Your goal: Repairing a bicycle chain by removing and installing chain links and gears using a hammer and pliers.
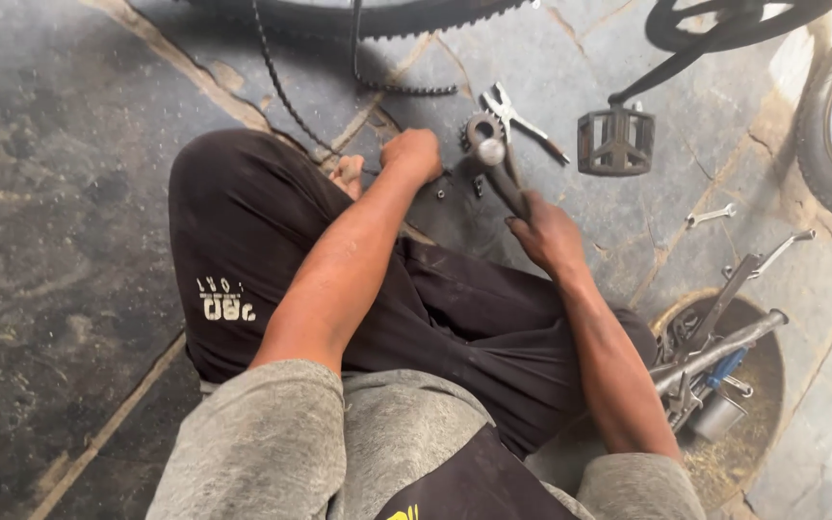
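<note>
The small toothed sprocket is sitting on the stone floor just past the person's knees, with the round head of a hammer resting against it. It is looking dark, greasy and worn, a steel ring with short teeth all round. I am judging it hard and stiff, fairly heavy for its size, slippery with oil, and not fragile; the teeth are making the rim awkward to pinch, so the flat faces or the centre hole are seeming the better places to grip it.

The right hand is wrapping round the hammer's dark handle, fingers closed on it. The left hand is bunching into a fist just beside the sprocket; it may be pinning a small part down, but the view is not showing what, if anything, is inside it.

A few small dark bits are lying on the floor between the hands. Just beyond the sprocket a pair of pliers is lying open, and a square pedal is standing to the right of it. A loose chain is trailing towards a tyre at the top. A spanner is lying farther right, and a round basin of tools is sitting by the right forearm.
</note>
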